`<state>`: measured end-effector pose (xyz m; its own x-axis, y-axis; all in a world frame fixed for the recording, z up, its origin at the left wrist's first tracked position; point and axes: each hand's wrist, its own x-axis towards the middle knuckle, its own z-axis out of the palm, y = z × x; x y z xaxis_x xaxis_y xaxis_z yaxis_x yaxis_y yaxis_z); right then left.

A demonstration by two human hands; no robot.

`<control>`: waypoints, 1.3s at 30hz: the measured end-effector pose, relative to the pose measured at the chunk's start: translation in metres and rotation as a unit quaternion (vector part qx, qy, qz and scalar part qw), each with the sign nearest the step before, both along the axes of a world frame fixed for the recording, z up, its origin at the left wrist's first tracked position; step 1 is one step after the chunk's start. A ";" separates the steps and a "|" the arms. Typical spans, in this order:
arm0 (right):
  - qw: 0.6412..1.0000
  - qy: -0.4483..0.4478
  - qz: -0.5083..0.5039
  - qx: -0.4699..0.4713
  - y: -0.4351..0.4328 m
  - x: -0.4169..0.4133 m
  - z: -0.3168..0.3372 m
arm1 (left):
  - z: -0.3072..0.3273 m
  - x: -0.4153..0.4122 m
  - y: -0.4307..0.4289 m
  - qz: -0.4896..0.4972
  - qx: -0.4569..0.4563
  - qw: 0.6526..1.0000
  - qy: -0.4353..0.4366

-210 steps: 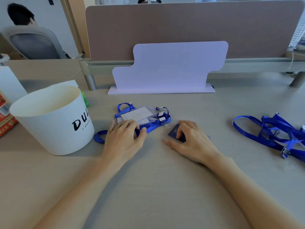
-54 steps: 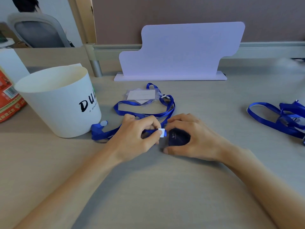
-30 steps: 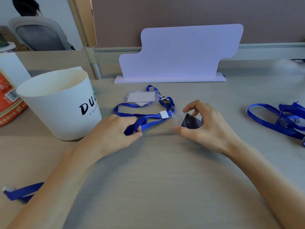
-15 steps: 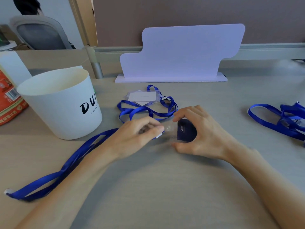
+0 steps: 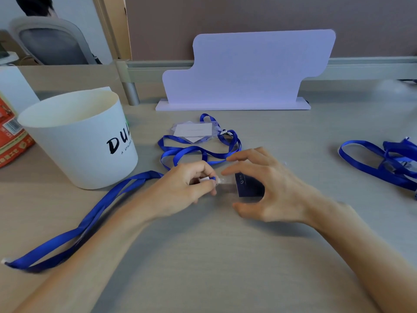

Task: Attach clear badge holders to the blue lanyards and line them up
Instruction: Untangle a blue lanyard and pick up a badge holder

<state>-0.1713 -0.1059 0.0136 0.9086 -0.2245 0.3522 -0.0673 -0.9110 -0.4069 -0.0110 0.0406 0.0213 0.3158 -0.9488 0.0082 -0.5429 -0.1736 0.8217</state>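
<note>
My left hand (image 5: 187, 188) pinches the clip end of a blue lanyard (image 5: 90, 220), whose strap trails off to the lower left across the desk. My right hand (image 5: 268, 188) holds a clear badge holder (image 5: 247, 187) with a dark blue card inside, its top edge touching the clip. Behind my hands lies another blue lanyard (image 5: 198, 152), its clear holder with a white card (image 5: 194, 130) resting on the desk.
A white paper bucket (image 5: 79, 141) stands at the left, with a red package (image 5: 11, 141) beyond it. A pile of loose blue lanyards (image 5: 388, 161) lies at the right. A pale lilac stand-up board (image 5: 246, 71) and a brown partition close off the back.
My left hand has brought the lanyard's clip right up to the top of the holder. My right hand has tilted the holder toward it. The strap lies much as it did half a second ago.
</note>
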 end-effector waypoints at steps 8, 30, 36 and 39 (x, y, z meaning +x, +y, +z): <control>0.998 -0.057 -0.012 0.022 0.003 0.009 -0.010 | 0.000 -0.004 0.000 -0.006 0.012 1.000 -0.016; 0.999 -0.034 -0.037 0.010 0.015 0.007 0.001 | -0.001 -0.006 0.000 0.001 0.044 0.999 -0.021; 0.999 0.017 -0.028 0.033 0.017 0.006 0.003 | -0.003 -0.003 -0.001 -0.016 0.055 0.998 -0.001; 0.998 0.017 -0.035 0.052 0.017 0.007 0.003 | -0.003 -0.003 -0.001 -0.020 0.051 0.998 -0.009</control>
